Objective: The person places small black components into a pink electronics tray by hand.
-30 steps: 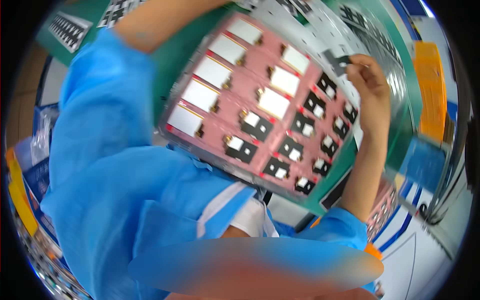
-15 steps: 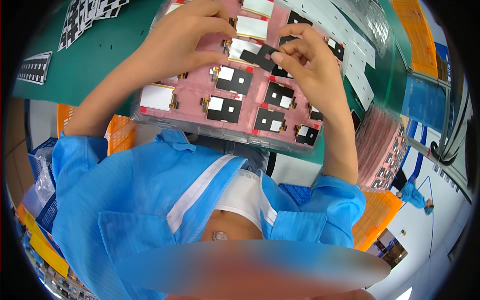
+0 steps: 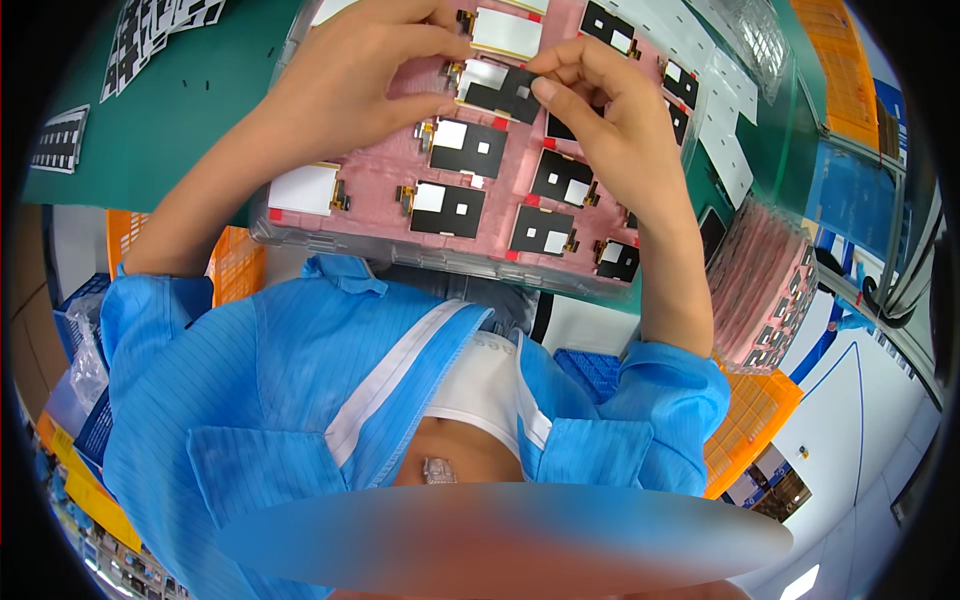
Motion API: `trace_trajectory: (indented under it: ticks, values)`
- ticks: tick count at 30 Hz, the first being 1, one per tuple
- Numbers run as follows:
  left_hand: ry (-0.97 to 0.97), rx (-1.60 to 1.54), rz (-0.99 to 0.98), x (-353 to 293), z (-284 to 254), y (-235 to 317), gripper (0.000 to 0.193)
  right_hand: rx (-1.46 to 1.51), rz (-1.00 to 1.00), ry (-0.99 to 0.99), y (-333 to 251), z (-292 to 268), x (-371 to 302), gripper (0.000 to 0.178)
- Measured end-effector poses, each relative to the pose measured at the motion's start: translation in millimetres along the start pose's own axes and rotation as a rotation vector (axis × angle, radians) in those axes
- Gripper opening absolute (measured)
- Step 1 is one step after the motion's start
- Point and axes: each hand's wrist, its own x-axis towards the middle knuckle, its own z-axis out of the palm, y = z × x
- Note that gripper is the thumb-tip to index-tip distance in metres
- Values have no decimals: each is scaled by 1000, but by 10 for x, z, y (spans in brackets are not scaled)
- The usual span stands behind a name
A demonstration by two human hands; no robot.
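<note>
A black die-cut sticker [image 3: 503, 97] lies over the right part of a small white display panel [image 3: 482, 74], roughly square with its edges. My right hand [image 3: 622, 120] pinches that sticker's right end between thumb and forefinger. Beside the panel's left end, next to its small gold-brown connector, my left hand [image 3: 350, 75] has thumb and forefinger spread apart with nothing visible between them. The panel sits in a pink tray [image 3: 375, 205] with a clear plastic rim. Nearer panels [image 3: 447, 210] carry similar black stickers, while others [image 3: 303, 189] show plain white.
Under the tray is a green table [image 3: 200, 120]. Black-and-white sticker sheets [image 3: 150, 45] lie at the far left, and white backing sheets [image 3: 722, 160] to the right. A stack of pink trays [image 3: 755, 290] stands at the right, near an orange crate [image 3: 755, 425].
The black sticker has gone from slanting across the panel's right side to lying nearly aligned over it. My right hand has moved slightly left and away with it; my left hand stays beside the panel.
</note>
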Motion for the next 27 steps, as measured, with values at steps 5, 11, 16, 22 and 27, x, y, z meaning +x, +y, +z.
trace_trajectory:
  ticks: [5, 11, 16, 22, 27]
  values:
    - [5, -74, -69, -6, 15, 14, 41, -68, 68, -72, -21, -41, 24, 14]
    - [43, -118, -39, -38, 39, -8, 41, -26, 54, -65, 21, -52, 22, 15]
    - [-10, -105, -126, -167, -28, 1, 40, -33, 231, -57, -299, 14, 53, 10]
    - [49, -124, -73, -166, -7, -11, 41, -27, 189, -57, -228, 23, 39, 9]
    - [-352, 153, -794, 481, -204, 575, 42, -14, 209, -47, -213, 8, 41, 9]
